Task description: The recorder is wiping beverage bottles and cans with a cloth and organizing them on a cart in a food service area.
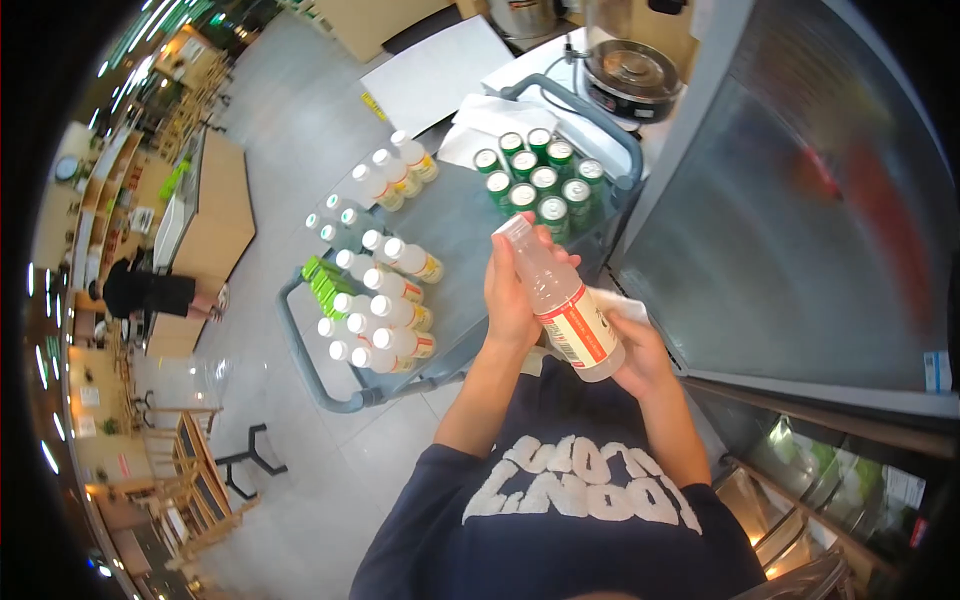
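A plastic bottle (551, 289) of cloudy pale drink, with a white cap and a red and cream label, is tilted in front of my chest. My left hand (508, 296) is wrapped around its neck and upper part. Lower down, my right hand (643, 351) grips the base, and a white cloth or paper towel (621, 304) is pressed between palm and bottle. Just beyond lies a grey utility cart (465, 247). Green drink cans (544, 180) stand grouped on its right side. Several similar white-capped bottles (394, 307) and small green cartons (326, 285) stand along its left.
A tall glass cooler door (810, 195) stands close on my right, with glass shelving (840, 465) below it. A counter (517, 75) carries a drink dispenser (630, 79) beyond the cart. At far left, a person (150, 289) bends at a wooden counter (214, 202), near tables and chairs (199, 465).
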`<action>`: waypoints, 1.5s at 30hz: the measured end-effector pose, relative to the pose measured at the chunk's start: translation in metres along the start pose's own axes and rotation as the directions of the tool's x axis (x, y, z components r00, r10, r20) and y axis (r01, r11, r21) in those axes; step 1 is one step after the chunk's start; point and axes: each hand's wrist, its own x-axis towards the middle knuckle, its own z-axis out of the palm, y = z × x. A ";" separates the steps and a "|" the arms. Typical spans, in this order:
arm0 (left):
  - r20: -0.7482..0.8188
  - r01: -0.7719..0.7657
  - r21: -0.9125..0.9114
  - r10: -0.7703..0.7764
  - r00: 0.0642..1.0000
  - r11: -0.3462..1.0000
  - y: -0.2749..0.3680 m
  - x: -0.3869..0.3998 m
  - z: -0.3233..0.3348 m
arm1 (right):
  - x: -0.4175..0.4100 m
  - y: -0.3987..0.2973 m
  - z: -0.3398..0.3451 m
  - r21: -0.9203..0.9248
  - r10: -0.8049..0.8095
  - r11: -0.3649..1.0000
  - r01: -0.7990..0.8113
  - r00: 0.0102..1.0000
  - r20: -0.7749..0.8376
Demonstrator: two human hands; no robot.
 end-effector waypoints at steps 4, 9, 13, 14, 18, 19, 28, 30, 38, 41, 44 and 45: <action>-0.074 -0.149 0.130 0.160 0.984 0.980 0.021 -0.010 -0.036 | -0.006 0.010 -0.044 -0.022 0.099 0.995 -0.099 0.995 -0.002; -0.002 -0.203 0.900 0.468 0.884 0.386 0.033 -0.023 -0.113 | -0.025 0.004 -0.113 -0.084 -0.071 0.996 0.037 0.892 -0.447; -0.136 -0.058 0.954 0.602 0.787 0.293 0.030 -0.013 -0.185 | -0.019 -0.018 -0.119 -0.164 -0.217 0.974 0.158 0.856 -0.469; -0.183 0.005 0.964 0.654 0.733 0.264 0.028 -0.010 -0.197 | -0.015 -0.023 -0.117 -0.178 -0.249 0.967 0.184 0.834 -0.493; -0.230 0.185 0.972 0.733 0.641 0.143 0.027 0.002 -0.222 | 0.006 -0.034 -0.105 -0.211 -0.311 0.949 0.236 0.815 -0.488; -0.231 0.180 0.972 0.729 0.644 0.149 0.027 0.003 -0.227 | 0.012 -0.035 -0.102 -0.215 -0.307 0.949 0.229 0.823 -0.478; -0.179 0.242 0.970 0.766 0.617 0.032 0.046 0.020 -0.229 | 0.076 -0.012 -0.059 -0.218 -0.261 0.960 0.173 0.832 -0.490; 0.073 0.155 0.959 0.731 0.679 -0.239 0.068 0.033 -0.194 | 0.086 -0.012 -0.052 -0.230 -0.260 0.960 0.163 0.828 -0.496; 0.195 0.061 0.748 0.307 0.932 -0.661 0.222 0.210 -0.240 | 0.105 -0.010 -0.040 -0.261 -0.365 0.929 0.262 0.763 -0.533; 0.007 0.089 0.622 0.119 0.993 -0.778 0.234 0.269 -0.307 | 0.104 -0.010 -0.038 -0.264 -0.394 0.919 0.294 0.739 -0.546; -0.227 0.140 0.608 -0.002 0.974 -0.781 0.238 0.297 -0.366 | 0.098 -0.008 -0.034 -0.245 -0.405 0.914 0.323 0.710 -0.576; -0.255 0.159 0.659 -0.018 0.967 -0.735 0.239 0.303 -0.369 | 0.096 -0.006 -0.033 -0.230 -0.411 0.910 0.343 0.690 -0.596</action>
